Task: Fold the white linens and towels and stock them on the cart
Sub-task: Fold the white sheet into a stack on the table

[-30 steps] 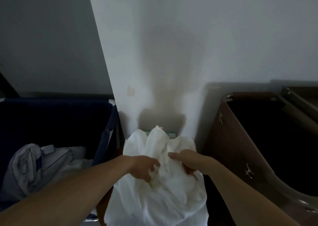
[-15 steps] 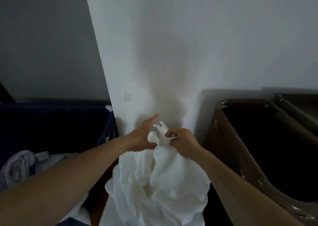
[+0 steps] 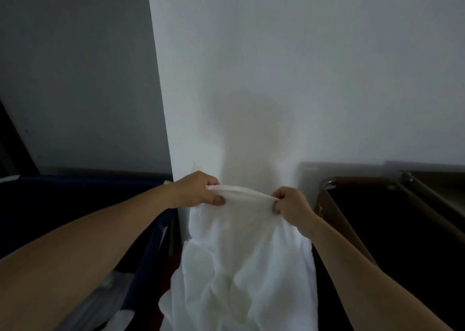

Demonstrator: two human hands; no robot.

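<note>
While both arms reach toward the white wall (image 3: 276, 79), the white towel (image 3: 241, 242) hangs by its top edge, held up in front of it. L hand (image 3: 198, 192) & R hand (image 3: 292, 203) each pinch one end of that edge, fingers (image 3: 276, 206) curled tight on the cloth; the edge sags slightly betw. them. Rest of the towel drapes in loose folds to the frame's bottom, betw. a dark blue fabric bin (image 3: 148, 250) at left & a brown-rimmed container (image 3: 334, 204) at right. Pale cloth (image 3: 105, 298) shows lower left, by the bin.
</note>
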